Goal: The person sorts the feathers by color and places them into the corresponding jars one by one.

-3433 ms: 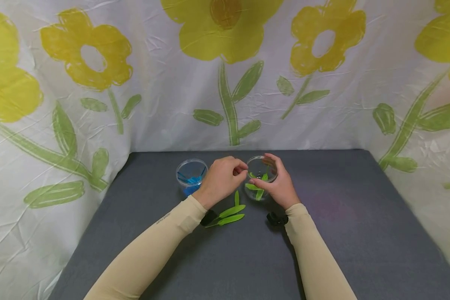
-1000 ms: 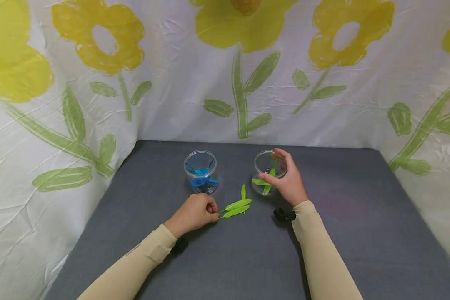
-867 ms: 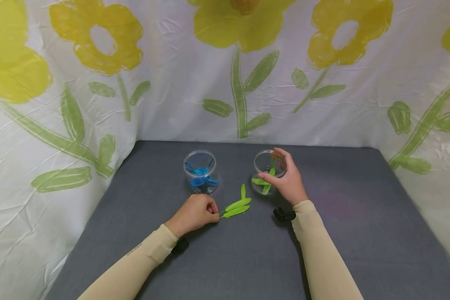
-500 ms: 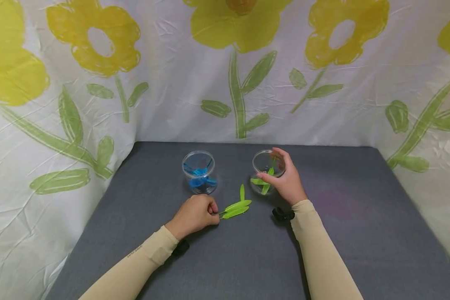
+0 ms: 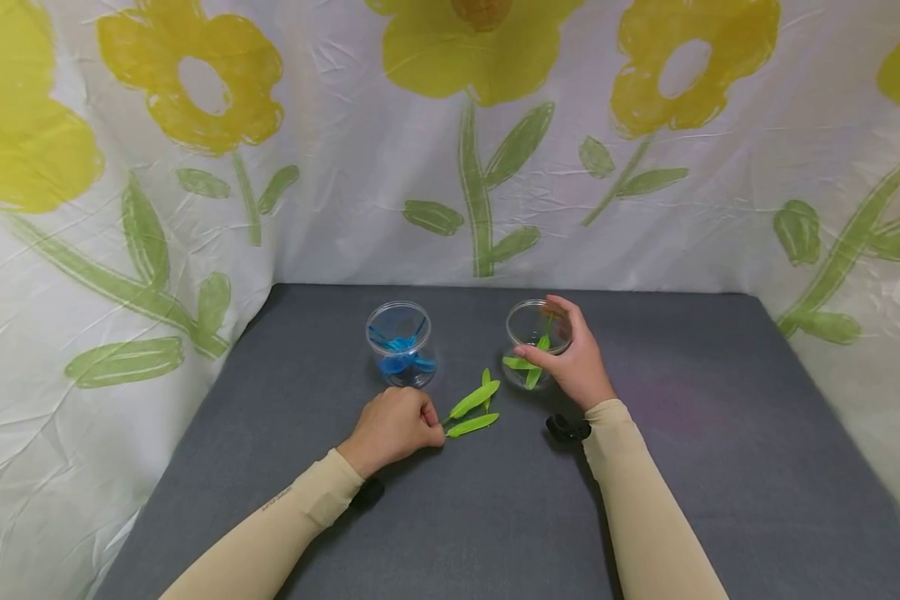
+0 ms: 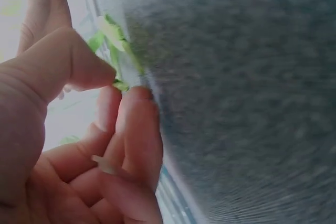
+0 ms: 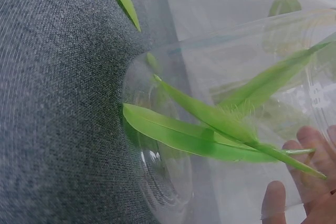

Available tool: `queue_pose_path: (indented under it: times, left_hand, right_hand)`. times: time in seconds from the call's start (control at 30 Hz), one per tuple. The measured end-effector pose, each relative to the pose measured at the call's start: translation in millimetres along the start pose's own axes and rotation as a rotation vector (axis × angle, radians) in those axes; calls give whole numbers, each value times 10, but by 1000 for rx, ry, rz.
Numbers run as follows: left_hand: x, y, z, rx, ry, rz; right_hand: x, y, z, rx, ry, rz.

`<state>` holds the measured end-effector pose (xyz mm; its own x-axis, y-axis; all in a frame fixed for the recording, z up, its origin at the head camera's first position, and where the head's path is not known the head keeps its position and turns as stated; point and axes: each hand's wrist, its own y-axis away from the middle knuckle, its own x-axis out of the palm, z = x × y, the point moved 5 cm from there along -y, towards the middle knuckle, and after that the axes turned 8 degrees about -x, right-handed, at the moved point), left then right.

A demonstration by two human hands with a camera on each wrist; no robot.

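Observation:
My left hand [image 5: 396, 425] pinches the quill end of a green feather [image 5: 474, 400] between thumb and fingertips, its vane pointing away to the right. Just below it another green feather [image 5: 472, 426] lies on the table, and a third feather [image 5: 487, 377] lies partly behind the pinched one. My right hand [image 5: 577, 362] holds a clear plastic jar [image 5: 512, 343] from its right side, thumb in front and fingers behind. Inside that jar are several green feathers [image 7: 194, 139], crossing each other in the right wrist view. The left wrist view is blurred around the pinched quill [image 6: 121, 85].
To the left stands a second clear jar [image 5: 373, 353] with blue feathers [image 5: 405, 364] in it, just beyond my left hand. A dark grey cloth [image 5: 480, 517] covers the table. A white curtain [image 5: 345, 208] printed with yellow flowers hangs behind.
Earlier my left hand was at the right jar's rim, then came down to the loose feathers. Since half a second ago it has shifted slightly right, and the pinched feather has swung up, away from its neighbour.

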<state>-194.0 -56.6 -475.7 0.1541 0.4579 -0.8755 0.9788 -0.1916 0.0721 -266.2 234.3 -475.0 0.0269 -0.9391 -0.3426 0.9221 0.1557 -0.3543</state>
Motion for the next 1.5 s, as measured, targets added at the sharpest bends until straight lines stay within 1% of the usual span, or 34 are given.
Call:
queue_pose_path:
  times: [0.13,0.33,0.43,0.5,0.57,0.7,0.83,0.97,1.1,1.2,1.3,1.4,1.5]
  left_hand:
    - [-45,-23,-52,21,32,-26]
    - [-157,-31,-138,57,154,-41]
    - [-245,-21,-192,69,198,-77]
    - [-311,-9,-222,63,218,-107]
    - [-381,9,-248,61,223,-140]
    - [-527,-2,-317,92,202,-190]
    - [-702,-67,-390,108,183,-234]
    - [-868,-161,-494,125,197,-259]
    - [-976,-291,-673,146,206,-241]
    - [-998,-404,-833,166,193,-194]
    - [-966,-510,-989,183,173,-125]
    - [-906,-584,-1104,182,154,-59]
    - [-848,-625,-1186,190,131,-34]
  right_hand:
    - [-20,0,-20,2,14,-3]
    - [-26,1,-20,6,17,-8]
    - [-17,6,-9,6,8,-5]
    - [-5,10,-8,10,0,5]
    - [17,13,-12,13,-9,14]
    - [17,14,-31,16,-17,9]
    - [1,6,-35,19,-17,6]
    - [-7,1,-25,13,-13,5]
    - [-20,3,-30,12,-3,1]
    - [-23,10,-43,18,6,0]
    - [-25,13,-50,18,7,-10]
    - [-18,9,-42,17,-3,-13]
    - [-5,0,-33,10,-10,-9]
